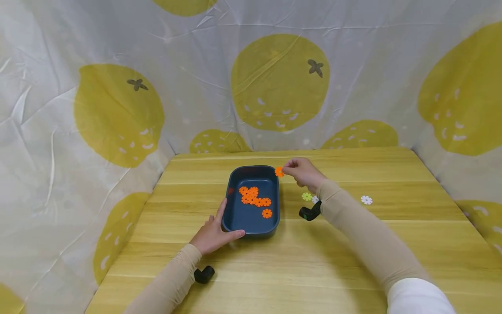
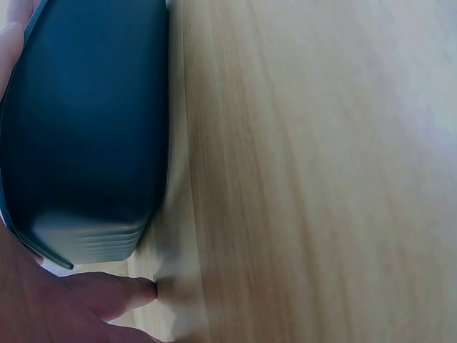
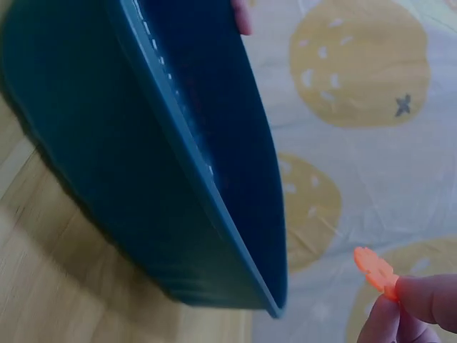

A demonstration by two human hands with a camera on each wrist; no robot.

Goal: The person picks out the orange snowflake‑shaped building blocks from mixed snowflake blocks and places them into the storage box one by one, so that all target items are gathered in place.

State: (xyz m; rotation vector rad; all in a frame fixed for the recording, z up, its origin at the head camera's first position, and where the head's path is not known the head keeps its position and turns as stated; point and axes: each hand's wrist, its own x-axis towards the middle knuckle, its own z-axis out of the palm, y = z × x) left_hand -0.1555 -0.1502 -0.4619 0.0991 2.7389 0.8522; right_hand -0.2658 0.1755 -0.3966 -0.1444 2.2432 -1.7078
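My right hand [image 1: 303,171] pinches an orange notched plastic disc [image 1: 279,172] between thumb and fingertips, at the far right rim of a dark blue rectangular bin [image 1: 247,222]. In the right wrist view, the pinched disc [image 3: 375,271] tilts out past the bin's end. My left hand [image 1: 213,233] rests against the bin's near left corner, its index finger straight along the left side and its thumb at the near rim. Several orange notched discs [image 1: 251,196] lie clustered inside, and a single orange disc [image 1: 267,213] lies nearer the front.
Right of the bin, a yellow-green disc [image 1: 306,196] and a white disc [image 1: 315,199] lie on the wooden table [image 1: 274,270], the latter partly hidden by the right wrist. Another white disc [image 1: 366,200] lies farther right. A lemon-print curtain [image 1: 204,87] hangs behind the table.
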